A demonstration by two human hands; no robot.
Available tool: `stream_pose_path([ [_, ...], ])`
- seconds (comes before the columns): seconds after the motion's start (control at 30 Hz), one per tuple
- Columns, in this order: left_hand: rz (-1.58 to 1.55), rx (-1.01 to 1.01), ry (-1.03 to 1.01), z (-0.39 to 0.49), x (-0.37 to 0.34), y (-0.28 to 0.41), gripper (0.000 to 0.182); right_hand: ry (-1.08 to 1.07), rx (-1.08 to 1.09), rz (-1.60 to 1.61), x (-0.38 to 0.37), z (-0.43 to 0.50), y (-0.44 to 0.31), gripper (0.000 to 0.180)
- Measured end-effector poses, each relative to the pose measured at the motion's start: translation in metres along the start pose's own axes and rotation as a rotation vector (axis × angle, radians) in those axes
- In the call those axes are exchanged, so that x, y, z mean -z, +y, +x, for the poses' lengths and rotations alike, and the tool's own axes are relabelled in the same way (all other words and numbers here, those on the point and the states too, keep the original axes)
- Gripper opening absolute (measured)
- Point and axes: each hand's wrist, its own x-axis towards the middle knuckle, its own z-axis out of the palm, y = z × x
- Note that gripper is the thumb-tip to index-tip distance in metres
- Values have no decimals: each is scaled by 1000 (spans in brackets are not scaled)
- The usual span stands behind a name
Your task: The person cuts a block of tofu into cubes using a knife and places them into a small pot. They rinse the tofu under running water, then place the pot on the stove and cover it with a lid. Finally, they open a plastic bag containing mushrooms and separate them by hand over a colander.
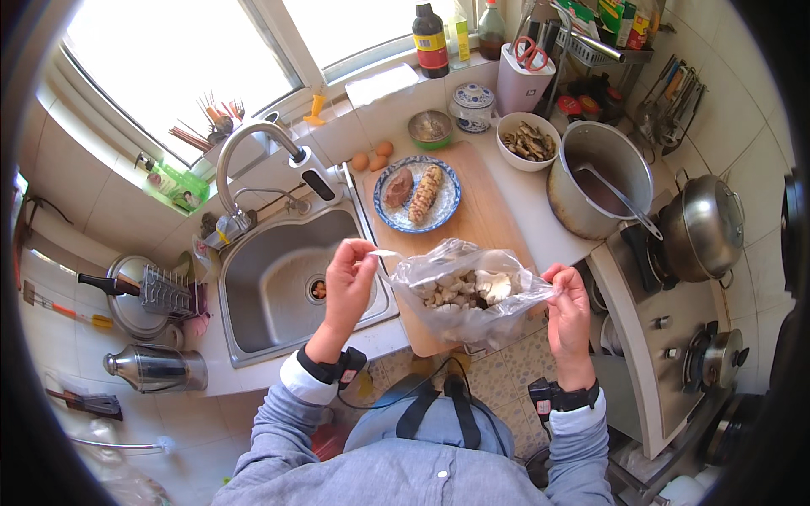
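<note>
Between my two hands hangs a clear plastic bag (pixel 436 332), its mouth spread wide. Inside it lie pale oyster mushrooms (pixel 493 284). My left hand (pixel 350 281) pinches one corner of the bag above the sink's right rim. The opposite corner is gripped by my right hand (pixel 566 303). Beneath the bag is a wooden cutting board (pixel 487 190), partly hidden by it. A blue-rimmed plate (pixel 386 218) on the board carries a corn cob (pixel 424 194) and a reddish-brown piece of food (pixel 398 188).
Left is a steel sink (pixel 253 297) with a curved faucet (pixel 253 126). Three eggs (pixel 378 158) lie behind the board. A white bowl of dried mushrooms (pixel 528 142) stands beside a large pot (pixel 566 196) with a ladle. The gas stove (pixel 683 316) at right holds a lidded pot (pixel 702 228).
</note>
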Motion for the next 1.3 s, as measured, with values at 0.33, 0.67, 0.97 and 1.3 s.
stream_pose_path([
  [0.33,-653,31,-250,17,9,57,10,-13,380,-236,-54,45,-55,25],
  [0.67,-558,103,-448,-25,5,32,5,134,177,-479,-27,25,-5,43],
  [0.97,-344,93,-396,-31,2,2,24,189,-478,-587,108,-204,39,20],
  [1.3,-178,56,-277,-15,-1,-28,13,1180,-372,-609,314,-379,5,14],
])
